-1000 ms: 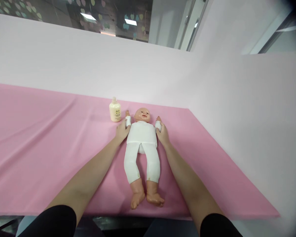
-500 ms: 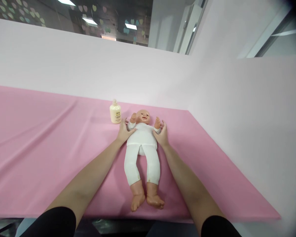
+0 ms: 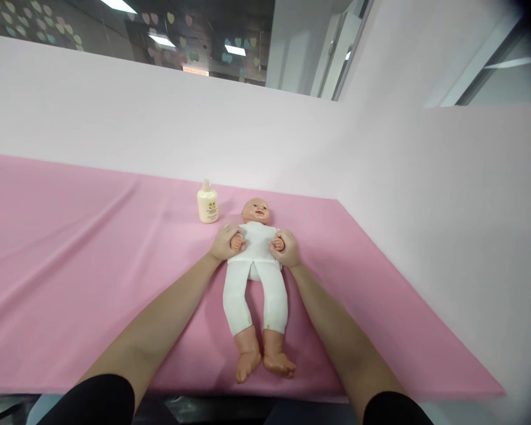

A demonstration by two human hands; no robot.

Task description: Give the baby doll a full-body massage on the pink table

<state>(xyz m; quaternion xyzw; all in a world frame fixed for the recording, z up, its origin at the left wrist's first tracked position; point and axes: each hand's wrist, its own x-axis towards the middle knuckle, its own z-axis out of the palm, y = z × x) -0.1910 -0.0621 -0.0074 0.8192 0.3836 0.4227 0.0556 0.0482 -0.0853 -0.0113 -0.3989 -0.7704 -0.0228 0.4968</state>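
Note:
A baby doll in a white top and trousers lies on its back, head away from me and bare feet towards me. My left hand is closed around the doll's arm on the left side, and the small doll hand pokes out by my thumb. On the other side my right hand wraps the doll's other arm in the same way, with its fist showing between my thumb and fingers. Both doll arms are bent down towards its chest. My fingertips are partly hidden behind the arms.
A cream-coloured bottle with a pale cap stands left of the doll's head. Under everything is a pink sheet with some folds. A white wall with a window rises behind, and another wall stands on the right.
Both hands have closed around the doll's arms. The doll's raised hands have come down towards its chest. The bottle and the doll's legs stay in place.

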